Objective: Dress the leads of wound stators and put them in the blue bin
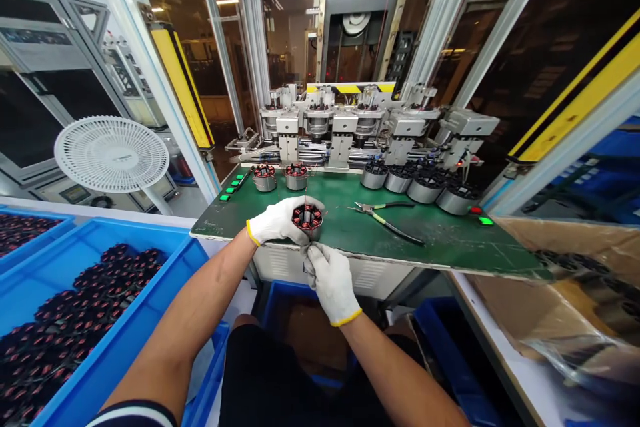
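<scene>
A motor stator (307,221) with red copper windings and a steel shell stands at the front edge of a green-topped workbench (345,237), with thin wires rising from its top. My left hand (281,221), in a white glove with a yellow cuff, wraps around its left side. My right hand (330,283), gloved the same way, sits lower at the bench edge. Its fingers close at the stator's lower side, and the exact grip is hidden. Long-nosed pliers (385,220) with green and black handles lie on the bench to the right of both hands.
Several similar stators (425,188) stand at the bench's back right, and two more (280,178) at the back left. A pressing machine (350,127) rises behind. A blue crate (150,307) of stators sits left, a cardboard box (540,293) right, and a white fan (111,154) beyond.
</scene>
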{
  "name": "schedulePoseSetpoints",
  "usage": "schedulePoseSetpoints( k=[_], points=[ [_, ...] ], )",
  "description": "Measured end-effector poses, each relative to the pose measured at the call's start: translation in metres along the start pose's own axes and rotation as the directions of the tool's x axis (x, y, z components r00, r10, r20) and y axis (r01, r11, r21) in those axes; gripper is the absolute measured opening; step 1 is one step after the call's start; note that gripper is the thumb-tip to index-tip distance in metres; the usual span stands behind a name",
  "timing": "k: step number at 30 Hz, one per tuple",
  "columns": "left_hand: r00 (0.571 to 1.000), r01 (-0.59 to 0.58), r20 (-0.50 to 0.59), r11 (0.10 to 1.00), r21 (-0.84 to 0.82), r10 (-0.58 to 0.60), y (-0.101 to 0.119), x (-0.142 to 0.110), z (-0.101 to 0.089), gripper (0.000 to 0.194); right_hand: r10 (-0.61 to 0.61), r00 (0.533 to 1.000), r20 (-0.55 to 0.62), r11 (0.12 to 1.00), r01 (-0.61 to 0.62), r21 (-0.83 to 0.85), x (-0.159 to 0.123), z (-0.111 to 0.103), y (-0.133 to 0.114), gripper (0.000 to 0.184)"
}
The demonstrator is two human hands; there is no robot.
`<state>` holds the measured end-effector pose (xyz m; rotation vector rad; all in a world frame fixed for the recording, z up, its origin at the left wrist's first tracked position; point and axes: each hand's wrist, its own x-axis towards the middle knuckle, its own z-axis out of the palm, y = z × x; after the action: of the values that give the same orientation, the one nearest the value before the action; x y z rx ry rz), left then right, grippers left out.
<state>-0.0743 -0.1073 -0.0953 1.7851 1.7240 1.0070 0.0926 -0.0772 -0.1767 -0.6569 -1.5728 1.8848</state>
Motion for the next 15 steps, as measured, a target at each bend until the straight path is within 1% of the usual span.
schedulePoseSetpoints(
  k=[2,4,5,6,7,9,10,11,12,14,15],
  points=[
    [1.0,0.007,0.015,1.0,0.007,-0.007,0.003,-0.002,-0.002,0.071,-0.016,0.999,-0.047,0.995,0.012,-0.097,0.001,0.002,0.002,0.029],
    [0.999,0.023,0.025,1.0,0.019,-0.023,0.006,-0.006,-0.002,0.079,-0.052,0.996,-0.077,0.982,0.037,-0.184,0.0,0.003,0.002,0.03],
    [0.999,0.037,0.007,0.999,0.036,-0.037,0.008,-0.009,0.0,0.083,-0.075,0.993,-0.087,0.972,0.053,-0.23,-0.001,0.003,0.001,0.031],
    [0.998,0.058,-0.036,0.996,0.061,-0.056,0.01,-0.012,0.003,0.086,-0.094,0.991,-0.091,0.96,0.066,-0.273,-0.003,0.003,0.001,0.033],
    [0.991,0.089,-0.103,0.992,0.09,-0.08,0.011,-0.015,0.007,0.088,-0.107,0.99,-0.093,0.946,0.073,-0.315,-0.004,0.003,0.001,0.035],
    [0.962,0.161,-0.241,0.978,0.129,-0.127,0.013,-0.02,0.016,0.083,-0.15,0.986,-0.07,0.892,0.104,-0.439,-0.01,0.001,-0.002,0.037],
    [0.946,0.19,-0.29,0.973,0.134,-0.145,0.013,-0.021,0.021,0.079,-0.196,0.98,-0.04,0.832,0.145,-0.536,-0.013,-0.002,-0.005,0.036],
    [0.936,0.21,-0.314,0.968,0.135,-0.16,0.013,-0.021,0.024,0.075,-0.26,0.966,-0.005,0.741,0.196,-0.642,-0.016,-0.007,-0.011,0.035],
    [0.933,0.221,-0.318,0.966,0.133,-0.17,0.012,-0.021,0.027,0.073,-0.341,0.94,0.026,0.626,0.248,-0.739,-0.019,-0.013,-0.018,0.033],
    [0.936,0.217,-0.308,0.967,0.133,-0.168,0.009,-0.019,0.03,0.071,-0.515,0.853,0.088,0.393,0.326,-0.86,-0.018,-0.027,-0.038,0.032],
    [0.938,0.21,-0.308,0.969,0.131,-0.161,0.008,-0.018,0.03,0.071,-0.579,0.807,0.117,0.301,0.345,-0.889,-0.014,-0.034,-0.049,0.033]
  ],
)
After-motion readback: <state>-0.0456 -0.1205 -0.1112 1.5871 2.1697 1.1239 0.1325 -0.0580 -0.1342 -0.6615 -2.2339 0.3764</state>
